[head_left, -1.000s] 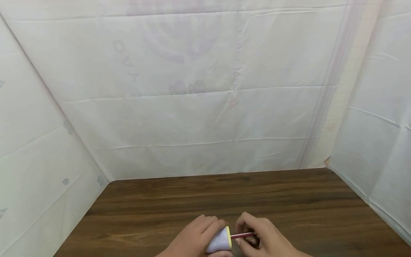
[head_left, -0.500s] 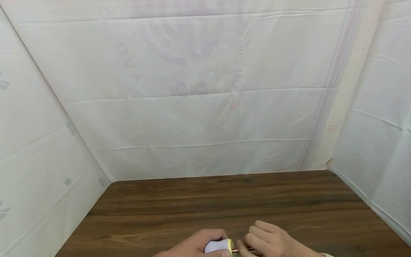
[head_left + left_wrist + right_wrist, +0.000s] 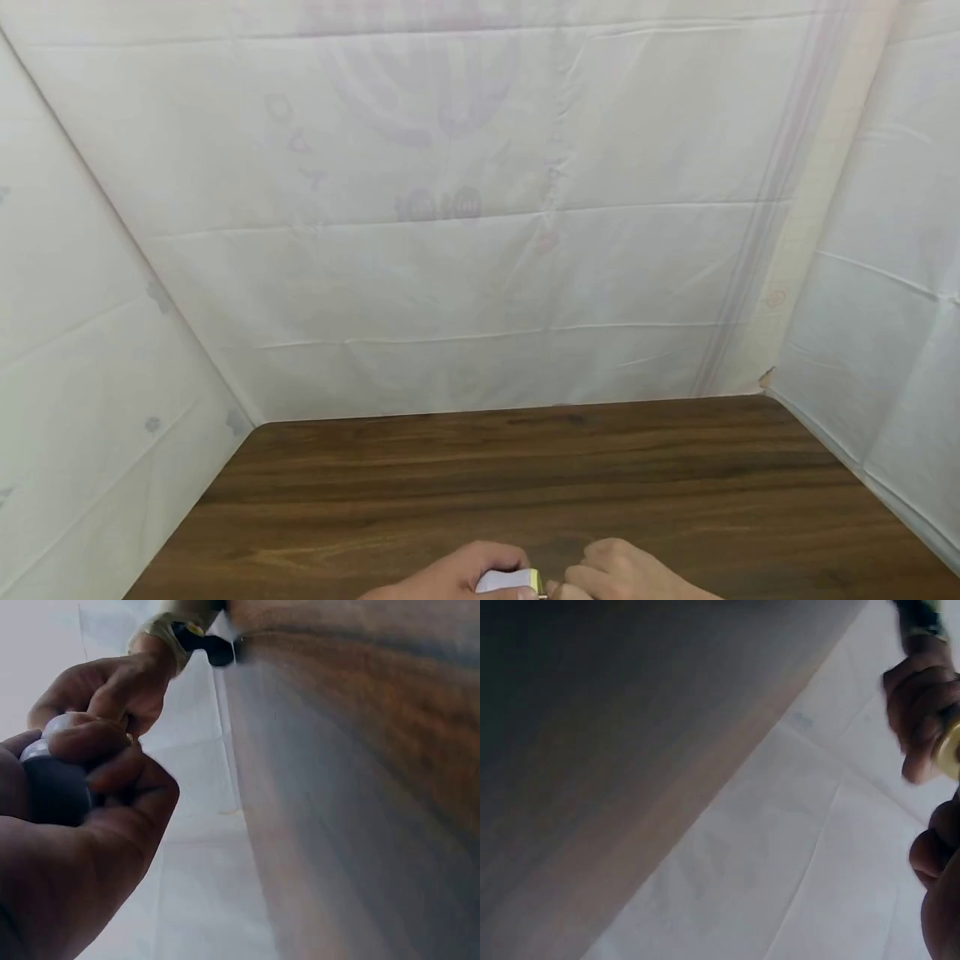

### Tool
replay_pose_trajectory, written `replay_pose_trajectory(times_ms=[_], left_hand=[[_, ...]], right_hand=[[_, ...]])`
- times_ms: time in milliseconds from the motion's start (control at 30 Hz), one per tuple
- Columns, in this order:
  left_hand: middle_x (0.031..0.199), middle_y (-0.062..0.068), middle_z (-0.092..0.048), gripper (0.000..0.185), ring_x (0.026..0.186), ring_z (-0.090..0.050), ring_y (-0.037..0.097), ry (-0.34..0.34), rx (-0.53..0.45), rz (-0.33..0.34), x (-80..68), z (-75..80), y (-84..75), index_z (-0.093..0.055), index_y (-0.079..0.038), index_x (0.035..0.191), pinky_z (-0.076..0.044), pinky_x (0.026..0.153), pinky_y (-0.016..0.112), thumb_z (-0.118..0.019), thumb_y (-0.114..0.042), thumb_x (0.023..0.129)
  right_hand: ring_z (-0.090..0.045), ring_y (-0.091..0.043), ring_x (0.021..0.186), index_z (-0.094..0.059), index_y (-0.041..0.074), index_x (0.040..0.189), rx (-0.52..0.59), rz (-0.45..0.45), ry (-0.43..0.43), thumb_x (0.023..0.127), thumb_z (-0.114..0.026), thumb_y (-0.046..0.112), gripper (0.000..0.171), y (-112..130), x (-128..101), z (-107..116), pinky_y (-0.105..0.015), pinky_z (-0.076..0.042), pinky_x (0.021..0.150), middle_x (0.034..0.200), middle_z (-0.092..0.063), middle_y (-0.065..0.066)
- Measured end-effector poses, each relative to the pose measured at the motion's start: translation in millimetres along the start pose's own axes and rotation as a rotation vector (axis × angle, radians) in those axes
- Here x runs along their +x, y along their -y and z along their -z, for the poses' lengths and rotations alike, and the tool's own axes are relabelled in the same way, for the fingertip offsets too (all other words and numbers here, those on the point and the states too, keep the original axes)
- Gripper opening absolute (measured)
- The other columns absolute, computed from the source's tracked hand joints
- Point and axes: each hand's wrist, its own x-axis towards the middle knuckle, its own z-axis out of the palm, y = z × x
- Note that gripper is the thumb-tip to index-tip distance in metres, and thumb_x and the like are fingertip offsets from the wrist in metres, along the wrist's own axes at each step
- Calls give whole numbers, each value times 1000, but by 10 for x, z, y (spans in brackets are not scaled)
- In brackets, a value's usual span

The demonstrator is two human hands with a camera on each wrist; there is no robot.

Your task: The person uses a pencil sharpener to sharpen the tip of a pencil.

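Observation:
My left hand [image 3: 457, 573] grips a pale lavender pencil sharpener [image 3: 502, 581] with a yellow rim at its right end. Close to that end, my right hand [image 3: 618, 575] holds a thin pencil, its fingers curled; only a short bit of the pencil shows between hand and rim. Both hands are at the bottom edge of the head view, partly cut off. In the left wrist view the left fingers wrap the sharpener's body, which looks dark in shade, and the right hand [image 3: 124, 694] lies just beyond. The right wrist view shows the sharpener's yellow end [image 3: 949, 750] between both hands.
A dark brown wood-grain table [image 3: 480, 475] spreads out under and beyond the hands. White printed sheeting [image 3: 450, 275] rises along its back edge, with more sheeting on the left [image 3: 75, 375] and right [image 3: 892, 333]. A band with a dark piece [image 3: 202, 645] circles the right wrist.
Both hands and the sharpener have dropped lower in the head view. The right hand has turned and come nearer the yellow rim, so the dark red pencil, plain earlier, is now mostly hidden.

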Motion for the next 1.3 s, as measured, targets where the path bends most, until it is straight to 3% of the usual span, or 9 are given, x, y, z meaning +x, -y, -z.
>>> replay_pose_trajectory(times_ms=[167, 300, 433, 567, 700, 800, 933, 1133, 1300], left_hand=[[102, -10, -69, 25, 86, -59, -6, -78, 423, -63, -44, 29, -74, -61, -8, 121, -53, 74, 17, -72, -21, 102], [112, -5, -69, 43, 94, -58, -5, -134, 968, -283, -69, 22, -75, -57, -14, 131, -47, 80, 10, -77, -35, 99], [107, -6, -65, 45, 93, -57, 0, -225, 1451, -553, -46, -18, -52, -61, -10, 128, -42, 85, 11, -64, -48, 105], [102, -8, -62, 46, 88, -53, 2, -272, 1622, -625, -41, -26, -36, -64, -10, 125, -39, 81, 15, -54, -52, 108], [105, -6, -62, 51, 92, -56, 3, -268, 1559, -641, -50, 39, -9, -63, -8, 128, -40, 83, 14, -61, -53, 105], [109, -5, -63, 56, 95, -59, 4, -268, 1464, -642, -59, 92, 7, -60, -7, 131, -42, 86, 14, -72, -52, 98], [110, -6, -65, 51, 91, -56, -1, -298, 1252, -495, -86, 82, -12, -57, -11, 131, -41, 83, 8, -74, -47, 99], [102, -3, -68, 30, 80, -57, -7, -283, 802, -291, -77, 9, -85, -55, -16, 129, -49, 66, 10, -68, -30, 106], [106, -5, -70, 25, 86, -60, -6, -176, 463, -162, -49, -22, -101, -59, -11, 124, -55, 73, 18, -71, -17, 104]], right_hand=[[-18, 13, 61, -45, 15, 85, 241, -311, 101, 109, -60, 20, 29, 132, -71, 11, -1, -17, 55, 64, -48, 16], [-51, 17, 73, -45, 11, 93, 714, -729, 167, 108, -64, 14, 25, 219, -43, 81, -6, -44, 60, 84, -76, 6], [-58, 7, 65, -47, -9, 95, 1277, -1145, 164, 107, -59, 8, 24, 192, 16, 136, -15, -46, 53, 76, -70, 7], [-43, 7, 53, -43, -22, 99, 1478, -1298, 186, 103, -55, 8, 32, 145, 35, 147, -12, -36, 48, 66, -51, 14], [-50, 5, 62, -47, -19, 103, 1441, -1208, 159, 102, -58, 3, 25, 120, 19, 134, -13, -42, 54, 73, -60, 6], [-53, 6, 68, -53, -7, 109, 1267, -1109, 134, 102, -61, 0, 13, 119, 12, 132, -13, -46, 58, 83, -65, 4], [-45, 10, 68, -60, 14, 114, 765, -848, 89, 105, -65, 7, 13, 142, 11, 109, -9, -41, 56, 85, -57, 12], [-34, 3, 63, -79, 10, 96, -156, -141, -208, 106, -64, 9, 18, -17, 132, 76, -9, -24, 61, 71, -47, 8], [-35, 0, 64, -76, 9, 88, -327, 108, -291, 106, -59, 3, 25, -135, 158, 87, -13, -28, 62, 70, -49, 9]])
